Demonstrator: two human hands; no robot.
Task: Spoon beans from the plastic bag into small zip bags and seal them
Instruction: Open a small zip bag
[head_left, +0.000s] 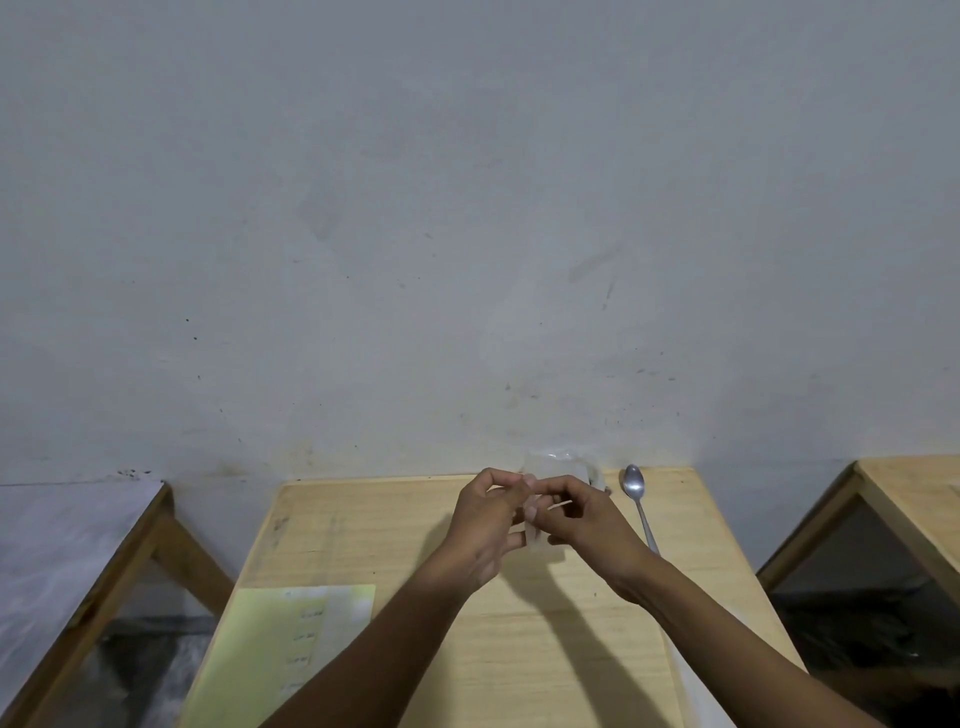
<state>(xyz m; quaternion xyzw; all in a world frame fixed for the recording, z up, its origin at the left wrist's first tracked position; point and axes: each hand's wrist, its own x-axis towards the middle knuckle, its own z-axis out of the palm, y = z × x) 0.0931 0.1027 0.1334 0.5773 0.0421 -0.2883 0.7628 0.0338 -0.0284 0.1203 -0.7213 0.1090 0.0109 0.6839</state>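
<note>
A small clear zip bag (535, 535) hangs between my two hands above the wooden table (363, 540). My left hand (488, 525) pinches its top edge from the left, and my right hand (582, 519) pinches it from the right. Behind my hands, at the table's far edge by the wall, lies a crumpled clear plastic bag (558, 465); beans cannot be made out in it. A metal spoon (640, 501) lies on the table to the right of my right hand, bowl toward the wall.
A pale yellow sheet of paper (280, 649) with writing lies on the near left of the table. Other wooden tables stand at the left (150, 525) and at the right (909, 483). A grey wall (467, 234) rises just behind the table.
</note>
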